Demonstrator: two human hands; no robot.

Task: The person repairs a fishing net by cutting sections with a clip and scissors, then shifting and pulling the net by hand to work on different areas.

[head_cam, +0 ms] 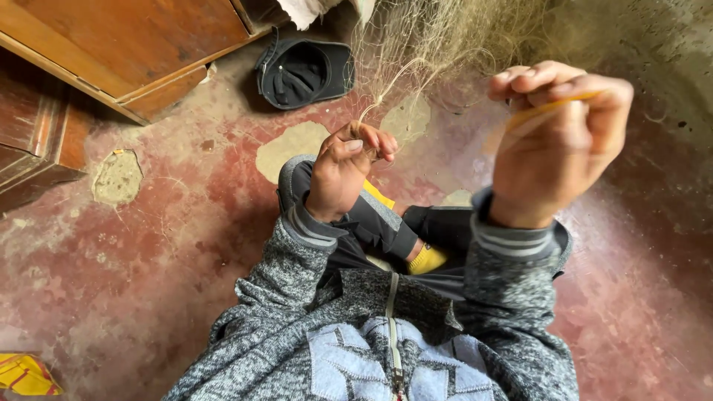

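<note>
A fine pale fishing net hangs in front of me, bunched into a strand at its lower end. My left hand pinches that bunched strand between thumb and fingers. My right hand is raised and closed around a thin yellow netting needle, which pokes out near my fingertips and is blurred. Both arms wear grey knitted sleeves. My legs in dark trousers with yellow trim are folded below my hands.
A dark cap lies on the worn red floor beyond my left hand. Wooden furniture stands at the upper left. A yellow wrapper lies at the bottom left corner. A grey wall rises on the right.
</note>
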